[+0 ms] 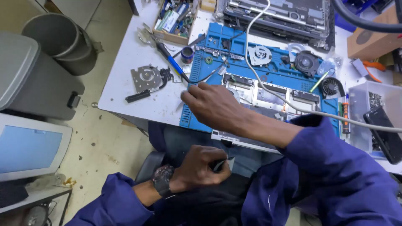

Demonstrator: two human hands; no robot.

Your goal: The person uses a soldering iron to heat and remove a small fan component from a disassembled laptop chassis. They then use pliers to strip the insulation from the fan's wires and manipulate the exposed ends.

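Cluttered white workbench (125, 90) seen from above, w/ bare concrete floor to its left. Nearest me, in my lap: my left hand (200, 166), dark wristwatch (162, 180) on the wrist, is closed in a pinch around a small dark flat piece (221, 164); can't tell what the piece is. Both my sleeves are dark blue.

Next, my right hand (213, 106) reaches across to the left, over the near left corner of a blue rubber repair mat (217, 35). Fingers are curled down w/ tips at the mat's left edge, apparently on something small and pale; can't tell if they grip it. Just right of that hand, half under my forearm, lies an opened silver laptop base (272, 98) w/ its insides showing, near edge hanging off the bench toward me. A white cable (255, 62) runs over it from top to right.

Further out on the mat: two round cooling fans, one silver (259, 54), one black (307, 62). Left of the mat, on bare benchtop: grey metal heatsink plate w/ black pipe (146, 81) and a blue-handled screwdriver (173, 65). Far edge: cardboard tray of small parts (176, 19) and another dismantled laptop (278, 16). Right side: clear plastic bin (368, 113) holding a black phone (383, 129).
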